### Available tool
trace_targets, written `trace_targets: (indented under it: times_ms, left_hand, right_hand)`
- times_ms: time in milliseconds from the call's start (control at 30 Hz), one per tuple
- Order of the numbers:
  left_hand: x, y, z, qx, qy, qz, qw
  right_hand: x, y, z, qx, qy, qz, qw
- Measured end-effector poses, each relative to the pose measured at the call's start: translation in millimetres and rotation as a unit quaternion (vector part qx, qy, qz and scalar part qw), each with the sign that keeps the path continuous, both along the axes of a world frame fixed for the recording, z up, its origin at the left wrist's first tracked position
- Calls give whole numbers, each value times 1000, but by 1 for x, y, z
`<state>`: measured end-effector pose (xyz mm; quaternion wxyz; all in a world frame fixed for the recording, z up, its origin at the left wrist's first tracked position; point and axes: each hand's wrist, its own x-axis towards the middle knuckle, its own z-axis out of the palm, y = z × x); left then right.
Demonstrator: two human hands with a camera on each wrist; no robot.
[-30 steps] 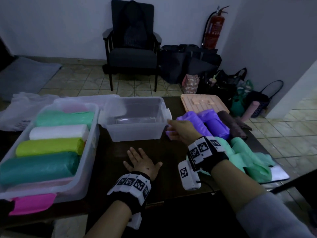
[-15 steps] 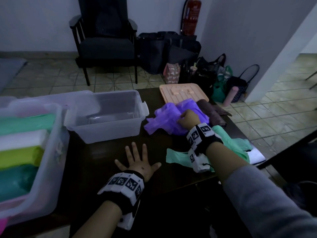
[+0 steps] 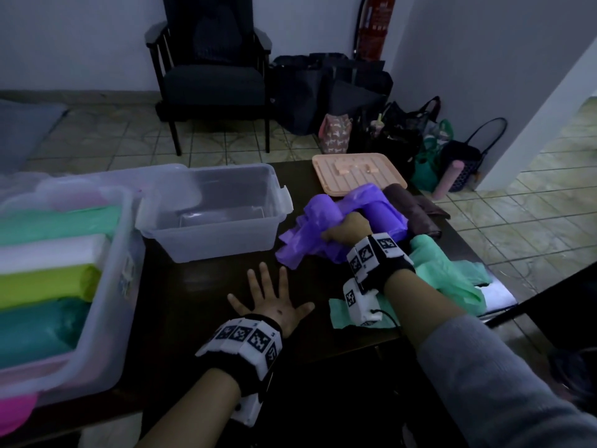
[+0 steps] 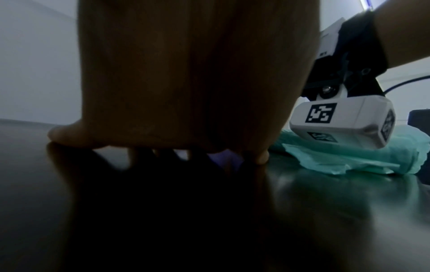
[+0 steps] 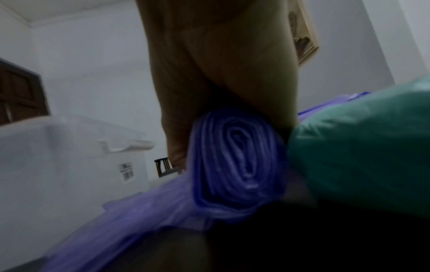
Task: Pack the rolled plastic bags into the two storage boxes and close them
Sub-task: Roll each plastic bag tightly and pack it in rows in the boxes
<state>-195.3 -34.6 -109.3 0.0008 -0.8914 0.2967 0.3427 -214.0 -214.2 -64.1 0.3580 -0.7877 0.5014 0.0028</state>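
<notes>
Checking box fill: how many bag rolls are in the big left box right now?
4 visible: mint roll at the far end, then white roll, lime roll and teal roll nearest. The large box runs off-frame, and pink beneath may hide more.

Home room, armchair (image 3: pixel 211 72), tiled floor (image 3: pixel 97 140), bags (image 3: pixel 336 92)

The room is dim and bluish. The dark worktop (image 3: pixel 200 286) shines a little where light hits it. Straight lines bend near the edges of the head view. Both wrist views are blurry, with big dark shadows at the bottom.
</notes>
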Motion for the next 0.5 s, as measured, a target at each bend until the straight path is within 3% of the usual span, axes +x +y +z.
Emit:
trace_targets:
  times_ms: [233,333,367,433,500]
  left_hand:
    - [11,-1,21,6,16,-23,1000]
    - [20,-5,34,-133,-25,7,991]
    - [23,-7,35,-198,-7,47,979]
    - [25,-12,40,-298,124,160,933]
    - [27,-21,41,-344,316,273,841]
  right_hand:
    - [-19,5,18,-176,-87,19,980]
    - [-35,11,24,-320,-110,49,940]
    - [-40,12,24,-365,-113,68,922]
    - [-49,15,21,-427,-108,134,888]
    - [-58,19,13,-475,-92,216,848]
